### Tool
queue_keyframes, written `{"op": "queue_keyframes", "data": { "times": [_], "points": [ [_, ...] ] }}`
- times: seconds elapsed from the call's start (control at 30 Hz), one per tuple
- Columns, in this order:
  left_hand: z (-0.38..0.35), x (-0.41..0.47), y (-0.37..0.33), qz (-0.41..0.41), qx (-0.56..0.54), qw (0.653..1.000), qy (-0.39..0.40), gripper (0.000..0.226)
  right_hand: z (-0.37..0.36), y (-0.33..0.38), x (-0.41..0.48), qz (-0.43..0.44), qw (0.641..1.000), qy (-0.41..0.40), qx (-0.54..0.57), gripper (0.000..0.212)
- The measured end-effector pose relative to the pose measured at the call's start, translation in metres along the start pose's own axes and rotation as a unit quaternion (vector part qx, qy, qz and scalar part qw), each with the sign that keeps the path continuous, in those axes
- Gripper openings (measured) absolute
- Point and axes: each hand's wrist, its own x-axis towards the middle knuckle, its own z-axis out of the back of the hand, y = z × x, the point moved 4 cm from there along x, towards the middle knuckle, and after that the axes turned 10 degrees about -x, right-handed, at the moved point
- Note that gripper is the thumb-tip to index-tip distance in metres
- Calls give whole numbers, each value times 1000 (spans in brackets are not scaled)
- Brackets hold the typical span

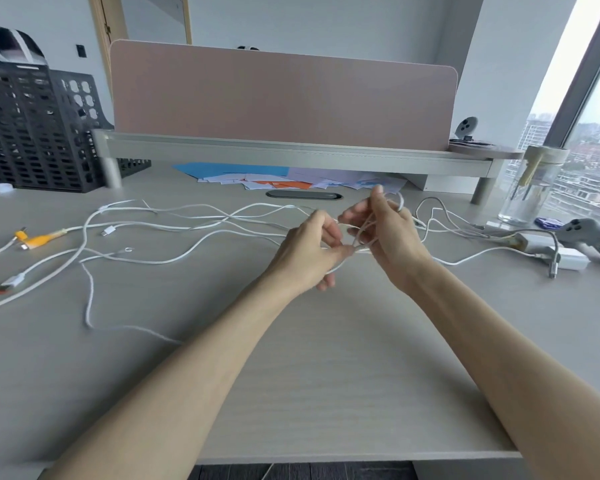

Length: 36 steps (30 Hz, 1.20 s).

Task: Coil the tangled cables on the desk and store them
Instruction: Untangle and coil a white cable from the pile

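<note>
Your left hand [309, 252] pinched a strand of thin white cable [361, 250] between thumb and curled fingers. Your right hand [387, 237] held several loose loops of that cable gathered round its fingers, one finger raised, above the middle of the pale wood-grain counter [326, 375].

Coiling looked barely begun. Only this one cord was partly looped. The other slim white cords [174, 220] sprawled over the counter from its left edge to its right, crossing one another in long, limp curves. No finished coil was in view, nothing appeared stored, and no obvious place for the cords showed itself.

The cords were round, matt and soft enough to lie flat. One at the left, the rough-textured white cord [90, 296], seemed braided. Its neighbours ended in an orange-and-yellow rubbery connector [39, 239] and a flat white plug with an orange tip [11, 282]. At the right lay boxy white plastic chargers [568, 259] beside a grey moulded handheld device [589, 233] and a clear glass jar with a clip lid [530, 195].

Behind stood a black perforated plastic file rack [32, 133], a dusty-pink rounded divider panel [281, 95] and a silver metal riser shelf [291, 154], with loose coloured paper sheets [291, 180] under it.
</note>
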Motion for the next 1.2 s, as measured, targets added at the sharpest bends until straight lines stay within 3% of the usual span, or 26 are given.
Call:
{"op": "queue_keyframes", "data": {
  "times": [0.1,0.2,0.33,0.43,0.53,0.7,0.83,0.97,1.03,1.1,1.2],
  "points": [
    [-6,-2,5,2,44,996,77,17,7,3,1,-37,986,-4,165,41],
    [-8,-3,3,-16,64,990,123,26,10,2,3,-51,974,6,221,37],
    [-10,-8,0,-7,55,981,185,27,15,1,5,-52,980,1,194,37],
    [-8,-7,7,-7,93,976,199,19,20,6,3,-29,995,-36,92,38],
    [1,-3,11,-5,128,976,175,16,22,8,2,21,993,-35,-107,42],
    [25,3,2,-37,161,985,51,34,3,3,-9,32,941,118,-316,49],
    [36,4,1,-40,209,977,18,36,-7,2,-20,-2,914,226,-337,65],
    [44,8,0,-73,183,979,52,15,-4,-1,-21,-44,893,264,-361,84],
    [46,8,-2,-100,216,971,32,15,-3,-4,-21,-67,892,287,-343,87],
    [47,6,-6,-125,249,960,-14,26,-5,-5,-25,-70,889,314,-326,78],
    [46,4,-11,-136,276,948,-79,39,-8,-7,-29,-49,875,353,-328,42]
  ]
}}
